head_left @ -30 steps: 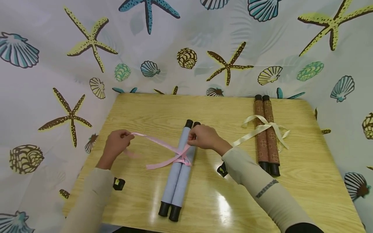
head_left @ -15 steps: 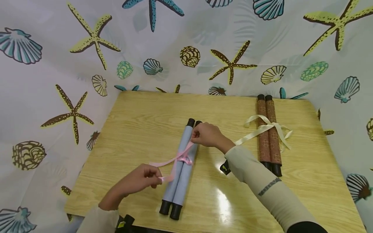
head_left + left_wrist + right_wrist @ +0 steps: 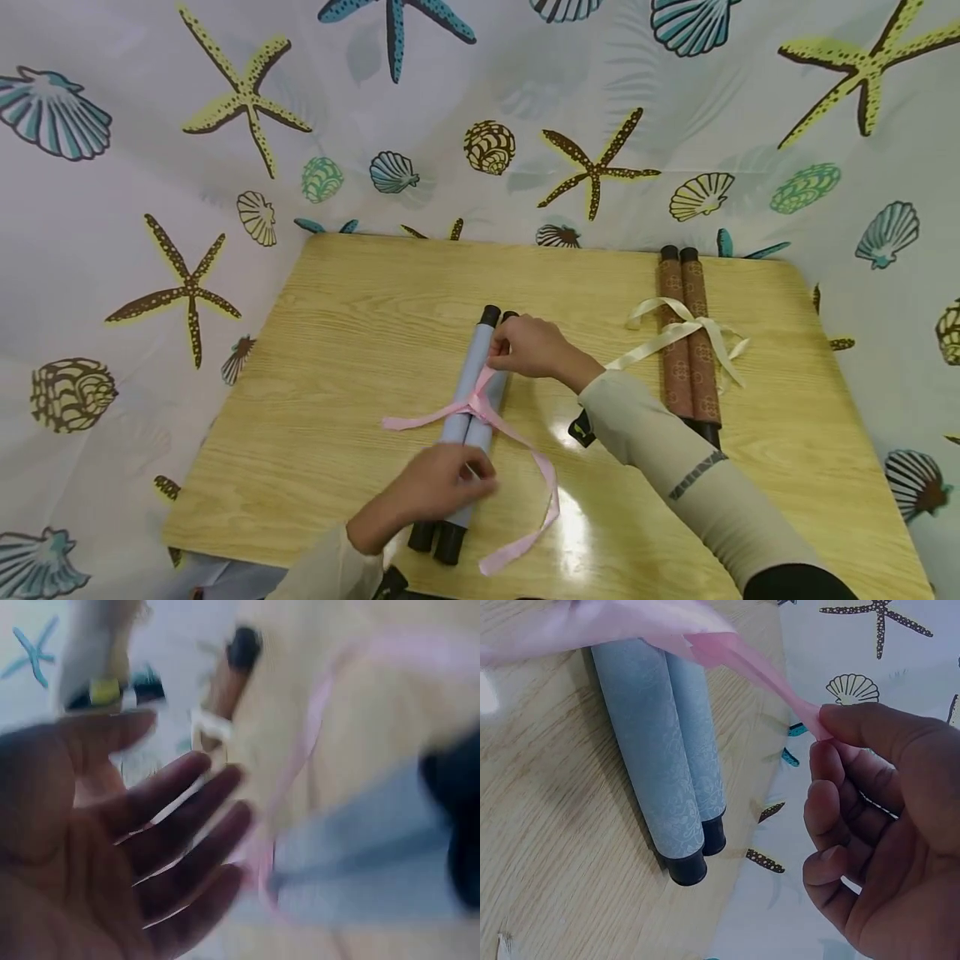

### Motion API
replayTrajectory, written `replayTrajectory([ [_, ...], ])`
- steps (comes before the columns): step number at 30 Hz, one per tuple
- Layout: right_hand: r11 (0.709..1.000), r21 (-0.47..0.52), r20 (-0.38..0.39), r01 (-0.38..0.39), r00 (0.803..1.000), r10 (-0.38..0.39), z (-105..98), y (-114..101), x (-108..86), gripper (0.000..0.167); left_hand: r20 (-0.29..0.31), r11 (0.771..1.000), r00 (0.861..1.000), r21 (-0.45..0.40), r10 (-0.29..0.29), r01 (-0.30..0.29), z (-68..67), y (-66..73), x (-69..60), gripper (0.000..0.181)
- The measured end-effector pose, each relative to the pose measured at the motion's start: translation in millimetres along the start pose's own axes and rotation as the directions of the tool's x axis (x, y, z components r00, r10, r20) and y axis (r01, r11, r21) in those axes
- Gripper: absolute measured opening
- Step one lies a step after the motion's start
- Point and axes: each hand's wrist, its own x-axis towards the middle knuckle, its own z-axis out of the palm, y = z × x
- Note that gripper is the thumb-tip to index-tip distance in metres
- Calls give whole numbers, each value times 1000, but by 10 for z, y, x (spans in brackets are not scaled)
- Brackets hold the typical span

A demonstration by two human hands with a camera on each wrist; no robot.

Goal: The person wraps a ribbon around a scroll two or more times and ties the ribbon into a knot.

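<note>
A double-rolled pale blue scroll (image 3: pixel 471 350) with black end caps lies on the table, a pink ribbon (image 3: pixel 517 433) crossed round its middle. My right hand (image 3: pixel 528 346) pinches part of the ribbon between thumb and fingertip above the scroll's far end; the right wrist view shows the ribbon (image 3: pixel 765 675) pulled taut there. Over the near half of the scroll hovers my left hand (image 3: pixel 438 483), holding nothing. Its fingers (image 3: pixel 187 817) are spread and slightly bent in the left wrist view, which is blurred. One ribbon tail curves down right of the scroll, another points left.
On the right of the wooden table (image 3: pixel 360 333) lies a brown patterned scroll (image 3: pixel 678 375) tied with a cream ribbon (image 3: pixel 660 337). A white cloth (image 3: pixel 420 100) printed with starfish and shells surrounds the table at the back and sides.
My left hand has moved from the left, down and then right across the scroll, and let go of its ribbon tail, which now lies on the right. My right hand keeps its pinch, nearly still.
</note>
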Motion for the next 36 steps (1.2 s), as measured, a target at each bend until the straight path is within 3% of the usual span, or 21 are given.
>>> replayTrajectory([
  [1, 1000, -3, -1, 5, 1000, -5, -1, -20, 4, 13, -115, 999, 993, 38, -14, 18, -68, -65, 54, 21],
  [3, 1000, -11, -4, 16, 1000, -16, 3, -62, 11, 12, -302, 996, 953, 64, -34, 56, -206, -213, 187, 17],
  [4, 999, -16, -3, 30, 1000, -30, 9, -85, 12, 13, -355, 997, 934, 61, -31, 56, -271, -285, 256, 21],
  [5, 999, -17, -1, 46, 999, -46, 19, -112, 15, 13, -378, 998, 925, 47, -22, 43, -329, -359, 323, 27],
  [6, 998, -11, 3, 63, 998, -63, 28, -141, 18, 13, -379, 999, 925, 32, -14, 28, -379, -419, 380, 34],
  [10, 991, 22, 7, 134, 991, -134, 60, -218, 1, 13, -298, 997, 954, -55, 42, -61, -463, -589, 562, 38],
  [12, 988, 32, -2, 154, 988, -154, 66, -243, -2, 13, -294, 994, 954, -69, 59, -83, -467, -622, 611, 29],
  [16, 986, 30, -22, 164, 986, -163, 79, -238, 0, 13, -324, 988, 941, -85, 95, -129, -449, -662, 664, 15],
  [19, 977, 151, -36, 153, 988, -149, 127, -167, 3, 15, -326, 978, 940, -136, 104, -156, -431, -701, 676, 14],
  [22, 931, 343, -68, 123, 992, -106, 261, -25, 15, 21, -317, 963, 944, -214, 88, -162, -414, -748, 664, 16],
  [24, 905, 414, -84, 98, 994, -69, 390, 77, 29, 24, -315, 953, 947, -264, 63, -151, -403, -790, 652, 16],
  [26, 923, 377, -92, 78, 995, -47, 523, 157, 39, 23, -318, 947, 947, -292, 38, -136, -396, -820, 638, 17],
  [30, 977, 207, -62, 57, 997, -45, 723, 235, 50, 10, -311, 930, 950, -355, -22, -94, -379, -866, 617, 17],
  [33, 980, 190, -37, 58, 998, -52, 783, 244, 55, 6, -288, 907, 956, -416, -56, -72, -366, -894, 597, 18],
  [36, 962, 255, -7, 94, 995, -95, 791, 234, 62, 10, -274, 886, 959, -460, -74, -63, -359, -920, 569, 18],
])
